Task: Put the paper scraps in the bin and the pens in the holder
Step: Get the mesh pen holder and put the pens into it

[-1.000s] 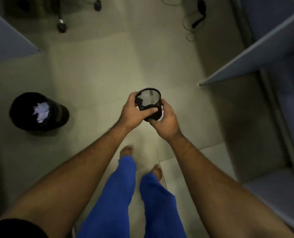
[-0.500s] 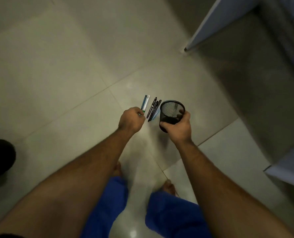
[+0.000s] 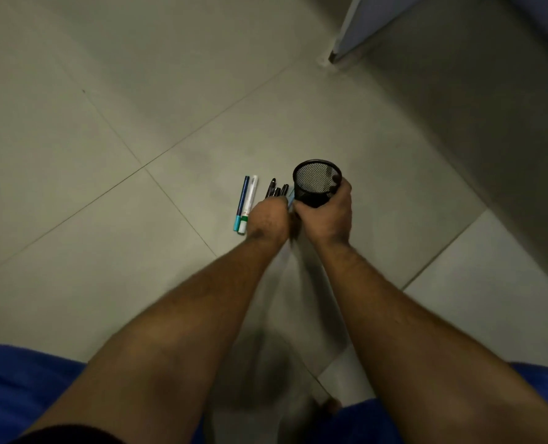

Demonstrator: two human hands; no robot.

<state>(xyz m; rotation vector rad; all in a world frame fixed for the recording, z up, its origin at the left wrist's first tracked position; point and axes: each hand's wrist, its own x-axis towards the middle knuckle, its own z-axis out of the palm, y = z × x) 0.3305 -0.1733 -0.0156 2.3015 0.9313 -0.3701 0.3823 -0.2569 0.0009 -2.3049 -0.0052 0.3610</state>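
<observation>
We have lowered our left hand [image 3: 268, 221] onto the dark pens [image 3: 276, 191] at frame centre, its grip hidden, while our right hand [image 3: 325, 216] grips the empty holder [image 3: 317, 182], so loading can begin.

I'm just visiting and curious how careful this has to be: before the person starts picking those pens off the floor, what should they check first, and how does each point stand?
1. Black wire-mesh pen holder firmly held: ok, the right hand grips its side.
2. Holder's mouth open and facing up: ok, nothing shows inside.
3. Pens within reach: ok, the left hand is down at the cluster of black pens.
4. Left hand already has a pen: cannot tell, its fingers are hidden.
5. The blue marker and the white marker with a green cap unobstructed: ok, they lie side by side on the tiled floor, left of the hand.
6. Paper scraps binned: cannot tell, no bin in view.
</observation>
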